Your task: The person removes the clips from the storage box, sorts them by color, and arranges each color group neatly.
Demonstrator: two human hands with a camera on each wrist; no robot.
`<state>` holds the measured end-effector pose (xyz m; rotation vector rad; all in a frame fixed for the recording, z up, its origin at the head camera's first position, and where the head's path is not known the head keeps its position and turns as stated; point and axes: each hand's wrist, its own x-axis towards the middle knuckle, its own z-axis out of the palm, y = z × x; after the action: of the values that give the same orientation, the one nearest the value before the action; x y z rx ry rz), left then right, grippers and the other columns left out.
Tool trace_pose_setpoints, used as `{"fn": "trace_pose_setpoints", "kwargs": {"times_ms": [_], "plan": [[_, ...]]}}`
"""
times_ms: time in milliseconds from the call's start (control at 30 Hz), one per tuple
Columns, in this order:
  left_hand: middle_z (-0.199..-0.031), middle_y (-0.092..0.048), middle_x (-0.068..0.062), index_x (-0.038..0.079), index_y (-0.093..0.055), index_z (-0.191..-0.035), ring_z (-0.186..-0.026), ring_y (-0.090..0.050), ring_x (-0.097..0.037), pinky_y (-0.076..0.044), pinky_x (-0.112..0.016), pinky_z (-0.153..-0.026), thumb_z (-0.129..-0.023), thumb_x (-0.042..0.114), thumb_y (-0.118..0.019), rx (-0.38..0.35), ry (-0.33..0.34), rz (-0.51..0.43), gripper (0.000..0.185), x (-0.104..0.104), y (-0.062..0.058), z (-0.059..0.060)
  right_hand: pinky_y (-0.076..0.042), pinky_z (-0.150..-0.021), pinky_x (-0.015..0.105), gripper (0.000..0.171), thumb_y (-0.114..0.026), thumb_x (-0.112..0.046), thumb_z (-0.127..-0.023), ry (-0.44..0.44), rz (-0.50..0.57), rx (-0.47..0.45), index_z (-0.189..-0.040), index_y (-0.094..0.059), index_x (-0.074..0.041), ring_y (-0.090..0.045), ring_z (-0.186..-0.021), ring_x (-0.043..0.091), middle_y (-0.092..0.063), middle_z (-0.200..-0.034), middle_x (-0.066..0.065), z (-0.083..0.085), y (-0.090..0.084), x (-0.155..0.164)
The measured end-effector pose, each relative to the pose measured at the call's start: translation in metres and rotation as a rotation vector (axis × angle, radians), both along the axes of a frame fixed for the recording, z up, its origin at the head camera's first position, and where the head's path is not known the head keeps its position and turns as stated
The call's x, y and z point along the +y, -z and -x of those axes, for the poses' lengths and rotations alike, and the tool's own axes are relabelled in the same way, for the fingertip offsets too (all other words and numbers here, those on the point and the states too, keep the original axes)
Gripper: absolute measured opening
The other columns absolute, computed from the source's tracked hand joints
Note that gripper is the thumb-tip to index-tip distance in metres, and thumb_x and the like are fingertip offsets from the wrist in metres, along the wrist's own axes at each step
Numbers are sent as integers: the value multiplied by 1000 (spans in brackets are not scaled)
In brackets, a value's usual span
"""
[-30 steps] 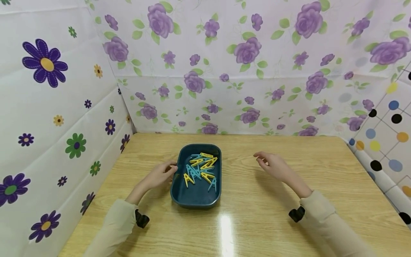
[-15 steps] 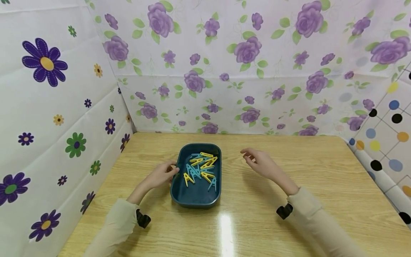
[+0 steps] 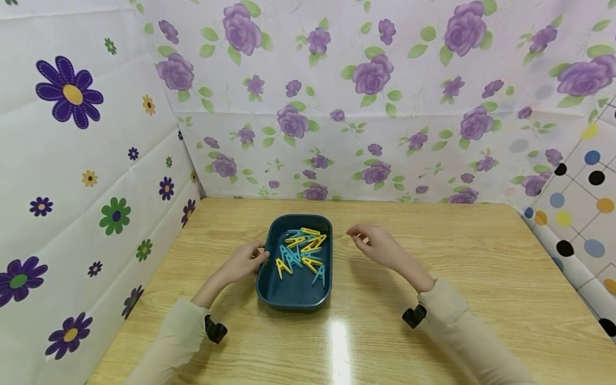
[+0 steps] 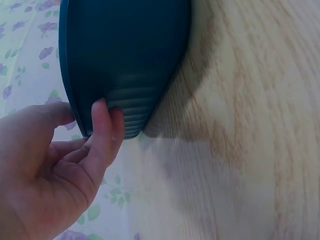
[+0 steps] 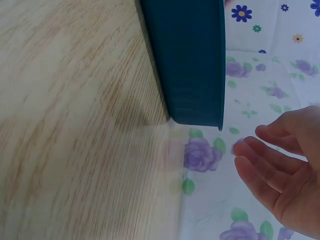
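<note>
A dark teal plastic tray (image 3: 289, 297) stands on the table, left of the middle. Several yellow and blue clothespins (image 3: 310, 249) lie in a loose heap inside it. My left hand (image 3: 244, 262) grips the tray's left side, thumb at the rim and fingers against the outer wall (image 4: 125, 45), as the left wrist view shows. To the right of the tray, my right hand (image 3: 380, 246) hovers over the table with nothing in it, fingers loosely bent. In the right wrist view its fingertips (image 5: 242, 147) are apart from the tray's wall.
The wooden table (image 3: 481, 256) runs back to a floral cloth wall (image 3: 337, 139). Another flowered cloth (image 3: 67, 224) closes off the left side, and a dotted one (image 3: 577, 224) the right. Black wrist cameras (image 3: 415, 316) sit at both cuffs.
My right hand has moved left across the table, closer to the tray. The left hand stays on the tray's side, its thumb shifted slightly; tray and clothespins have not moved.
</note>
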<state>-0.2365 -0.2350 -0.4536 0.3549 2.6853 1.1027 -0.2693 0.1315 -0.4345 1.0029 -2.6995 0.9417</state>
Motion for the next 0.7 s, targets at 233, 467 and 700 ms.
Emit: {"fn": "trace_pose_setpoints", "kwargs": {"times_ms": [233, 467, 700], "plan": [[-82, -61, -14, -6, -39, -144, -61, -56, -16, -55, -42, -60, -101, 16, -50, -42, 5, -43, 49, 1, -2, -2, -56, -71, 26, 20, -58, -11, -97, -28, -30, -8, -112, -69, -6, -67, -90, 19, -70, -110, 12, 0, 1, -13], [-79, -60, -14, -4, -38, -145, -58, -54, -15, -52, -41, -56, -101, 14, -50, -38, 15, -45, 49, 2, -3, -2, -57, -71, 27, 22, -62, -9, -93, -60, -34, -18, -113, -69, 0, -68, -88, 19, -70, -109, 14, -1, -4, -27], [-76, -58, -12, -3, -40, -145, -55, -53, -14, -50, -37, -52, -101, 13, -49, -42, 24, -43, 47, 3, -3, -1, -57, -74, 27, 23, -64, -9, -92, -88, -28, -14, -113, -68, -2, -68, -90, 20, -70, -109, 15, -3, -5, -43]]}}
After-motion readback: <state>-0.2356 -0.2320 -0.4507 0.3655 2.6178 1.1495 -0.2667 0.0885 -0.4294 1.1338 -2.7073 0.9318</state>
